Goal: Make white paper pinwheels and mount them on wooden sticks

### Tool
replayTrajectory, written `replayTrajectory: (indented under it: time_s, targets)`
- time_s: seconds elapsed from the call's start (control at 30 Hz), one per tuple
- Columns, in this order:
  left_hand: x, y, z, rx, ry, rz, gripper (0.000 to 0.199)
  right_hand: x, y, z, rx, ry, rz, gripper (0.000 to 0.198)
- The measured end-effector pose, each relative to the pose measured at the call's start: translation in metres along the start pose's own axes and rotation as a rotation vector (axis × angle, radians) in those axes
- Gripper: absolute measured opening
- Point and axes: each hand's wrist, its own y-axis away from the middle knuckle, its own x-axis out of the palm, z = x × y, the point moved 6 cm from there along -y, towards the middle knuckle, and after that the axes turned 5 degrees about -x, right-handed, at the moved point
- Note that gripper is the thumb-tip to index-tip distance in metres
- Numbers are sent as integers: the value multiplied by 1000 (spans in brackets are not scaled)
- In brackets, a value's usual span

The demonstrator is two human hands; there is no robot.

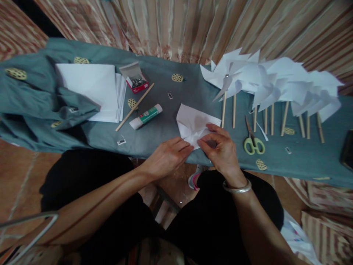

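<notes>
A white sheet of paper (193,119), partly folded and creased, lies at the front edge of the cloth-covered table. My left hand (172,154) rests at its near left edge, fingers together on the paper. From the right, my right hand (219,147) pinches the near right part between thumb and fingers. Left of the paper lies a green and white glue stick (147,116). To the right are scissors (253,141) with green handles, their blades pointing away from me.
Several white paper pinwheels (275,79) on wooden sticks lie along the right side. At the left are a stack of white paper (88,88), an open red box (139,86) of small metal pieces and a loose wooden stick (135,106). Pleated curtains (171,29) hang behind the table.
</notes>
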Motion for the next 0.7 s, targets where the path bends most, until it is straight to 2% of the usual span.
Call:
replayTrajectory:
  time_s: [0.7]
  targets:
    - [-1,-1,1,-7,12,-4,20,1,0,3,-32,57,-19,8]
